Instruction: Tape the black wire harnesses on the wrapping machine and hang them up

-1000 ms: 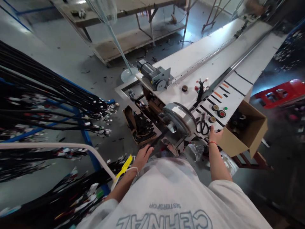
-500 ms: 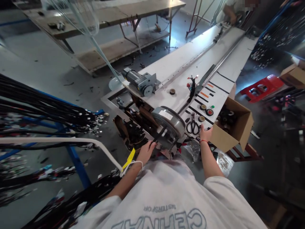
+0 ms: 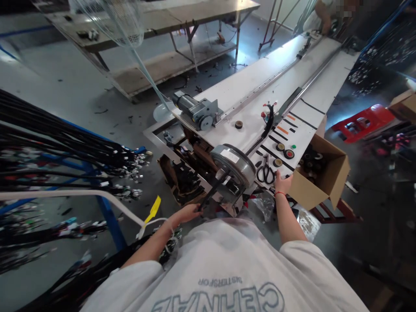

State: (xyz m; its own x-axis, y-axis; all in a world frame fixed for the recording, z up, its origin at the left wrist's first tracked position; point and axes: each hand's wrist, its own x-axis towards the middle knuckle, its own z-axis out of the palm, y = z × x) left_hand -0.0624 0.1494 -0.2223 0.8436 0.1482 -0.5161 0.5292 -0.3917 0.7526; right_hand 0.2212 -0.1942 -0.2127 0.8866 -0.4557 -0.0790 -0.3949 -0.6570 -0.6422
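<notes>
My left hand [image 3: 190, 213] is closed around the end of a black wire harness [image 3: 211, 193]. The harness runs taut from my fingers up to the grey round taping machine head [image 3: 232, 162] at the near end of the long white workbench [image 3: 250, 104]. Beyond the head, its loose wire ends with small connectors [image 3: 269, 116] lie along the bench. My right hand [image 3: 283, 183] rests on the bench's near right edge, its thumb and fingers apart and nothing seen in it. Beside it are black-handled scissors [image 3: 266, 173] and a tape roll [image 3: 277, 162].
A motor [image 3: 191, 106] is mounted on the bench's left. An open cardboard box [image 3: 320, 190] with rolls stands at the right. Hanging harnesses [image 3: 65, 134] fill the left side, near a white tube [image 3: 110, 197] with a yellow tag. Another person's hand [image 3: 326, 26] is at the far end.
My left hand has drawn the black harness down and left, away from the machine head; more of it shows. The right hand stays at the bench edge. The view has shifted slightly.
</notes>
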